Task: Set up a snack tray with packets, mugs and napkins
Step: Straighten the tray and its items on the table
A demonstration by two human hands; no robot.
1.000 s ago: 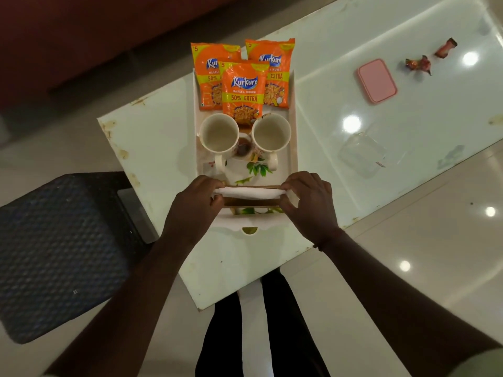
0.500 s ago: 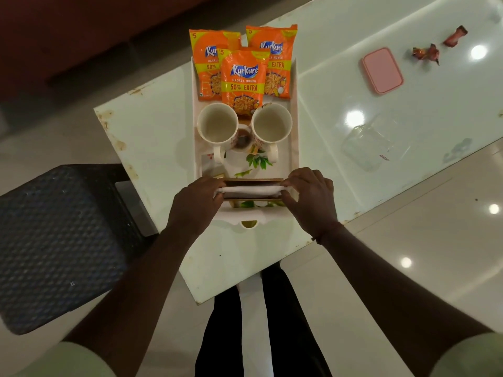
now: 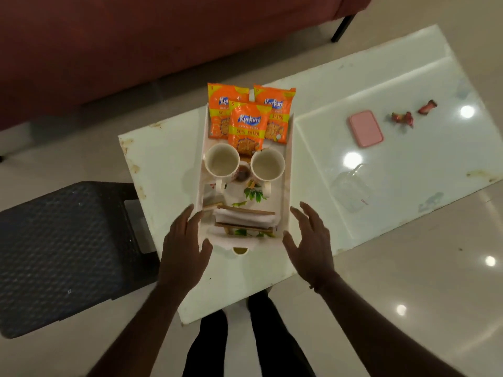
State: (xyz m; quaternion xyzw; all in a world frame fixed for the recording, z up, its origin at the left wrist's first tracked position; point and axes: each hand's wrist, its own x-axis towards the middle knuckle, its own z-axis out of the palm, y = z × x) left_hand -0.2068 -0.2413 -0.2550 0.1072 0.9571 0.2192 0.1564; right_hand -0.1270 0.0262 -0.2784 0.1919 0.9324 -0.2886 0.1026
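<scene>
Head view, near to far. The left hand [image 3: 183, 250] and the right hand [image 3: 310, 246] hover with fingers spread and holding nothing, one at each side of the near end of the long white rectangular tray [image 3: 288, 170], which rests on the glossy white worktop [image 3: 166, 164]. The left fingers [image 3: 187, 213] overlap the tray's left rim; whether they touch it cannot be told. The right fingers [image 3: 306, 210] lie just beside the right rim, apart from it.

Between the two sets of fingers, inside the tray's near end, stands a wooden slatted holder [image 3: 245, 229] carrying folded white napkins [image 3: 243, 218]. Beyond the fingers, two cream ceramic mugs [image 3: 221, 162] stand upright side by side, handles toward the viewer. Farther still, three orange snack packets [image 3: 247, 129] lean at the far end, one in front of two.

Well to the right of the right fingers, on the worktop, lie a clear plastic container [image 3: 351, 186], a pink rectangular lid [image 3: 366, 128] and crumpled red wrappers [image 3: 402, 118]. Left of the left fingers stands a dark woven stool [image 3: 65, 254].
</scene>
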